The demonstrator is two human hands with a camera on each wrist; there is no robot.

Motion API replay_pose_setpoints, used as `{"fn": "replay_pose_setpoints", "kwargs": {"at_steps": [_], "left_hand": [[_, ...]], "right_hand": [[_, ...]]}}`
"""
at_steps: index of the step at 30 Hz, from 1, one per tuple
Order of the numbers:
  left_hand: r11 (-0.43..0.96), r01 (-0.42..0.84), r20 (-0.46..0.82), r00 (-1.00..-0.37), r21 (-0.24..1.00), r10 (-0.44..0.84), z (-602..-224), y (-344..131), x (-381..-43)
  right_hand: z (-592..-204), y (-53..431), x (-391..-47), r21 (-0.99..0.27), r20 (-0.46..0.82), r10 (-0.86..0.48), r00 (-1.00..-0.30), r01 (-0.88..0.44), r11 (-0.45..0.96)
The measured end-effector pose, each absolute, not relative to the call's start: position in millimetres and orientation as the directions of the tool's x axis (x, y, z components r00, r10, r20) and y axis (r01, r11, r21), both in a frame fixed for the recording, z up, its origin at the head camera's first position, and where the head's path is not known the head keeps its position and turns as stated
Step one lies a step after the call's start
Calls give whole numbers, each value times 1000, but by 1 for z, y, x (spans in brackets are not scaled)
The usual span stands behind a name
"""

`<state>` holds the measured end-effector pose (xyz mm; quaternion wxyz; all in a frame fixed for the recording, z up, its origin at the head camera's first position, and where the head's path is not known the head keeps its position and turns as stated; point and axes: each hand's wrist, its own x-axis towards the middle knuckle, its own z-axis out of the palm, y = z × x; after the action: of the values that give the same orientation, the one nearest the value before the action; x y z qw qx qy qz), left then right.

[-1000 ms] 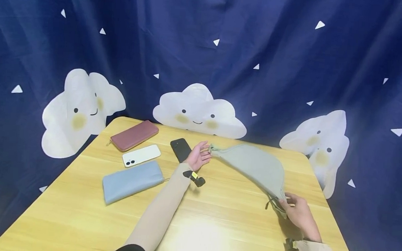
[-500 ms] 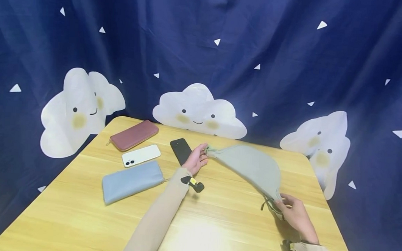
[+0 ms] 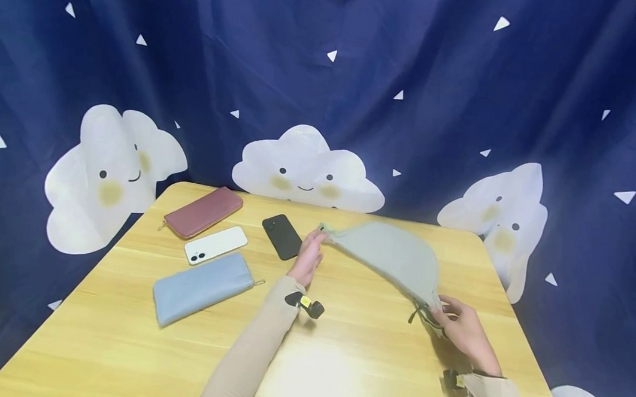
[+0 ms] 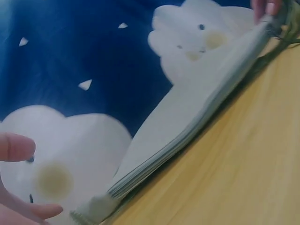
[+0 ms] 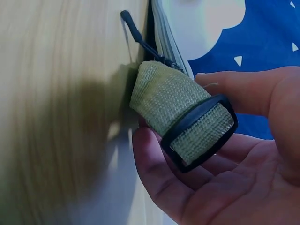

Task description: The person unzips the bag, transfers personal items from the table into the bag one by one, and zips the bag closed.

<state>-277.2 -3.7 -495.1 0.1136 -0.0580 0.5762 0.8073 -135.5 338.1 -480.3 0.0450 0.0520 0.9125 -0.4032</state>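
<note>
A pale grey-green waist bag (image 3: 385, 250) is stretched between my hands at the table's right side, its zipped edge toward me. My right hand (image 3: 464, 332) pinches the bag's near right end. In the right wrist view a webbing strap (image 5: 164, 93) with a black buckle (image 5: 199, 131) hangs there, and a dark zipper pull (image 5: 133, 28) sticks out beside it. My left hand (image 3: 308, 261) has its fingertips at the bag's far left end. The left wrist view shows the left thumb (image 4: 16, 147) held well apart from the finger beside that end.
Left of my left hand lies a black phone (image 3: 282, 237). Farther left are a dark red zip wallet (image 3: 204, 212), a white phone (image 3: 215, 245) and a light blue zip wallet (image 3: 202, 288). Behind the wooden table (image 3: 100, 343) hangs a blue curtain (image 3: 282, 53) with clouds.
My left hand has come up to the bag's left end from slightly apart. The bag and my right hand have shifted a little to the left. The head view has tilted slightly.
</note>
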Motion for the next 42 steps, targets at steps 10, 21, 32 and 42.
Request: {"fn": "replay_pose_setpoints", "kwargs": {"at_steps": [10, 21, 32, 42], "left_hand": [[-68, -91, -93, -995, 994, -26, -488, 25, -255], [-103, -86, -59, -969, 991, 241, -495, 64, -236], [-114, -237, -160, -873, 965, 461, -505, 111, -207], [-215, -310, -156, -834, 926, 529, -511, 134, -186]], "right_hand": [[-473, 337, -136, -726, -83, 123, -989, 144, 672], [-475, 336, -134, -821, 32, 222, -975, 101, 562], [-475, 330, -135, -880, 123, 311, -942, 42, 474], [-471, 323, -134, -886, 182, 323, -929, -13, 463]]}}
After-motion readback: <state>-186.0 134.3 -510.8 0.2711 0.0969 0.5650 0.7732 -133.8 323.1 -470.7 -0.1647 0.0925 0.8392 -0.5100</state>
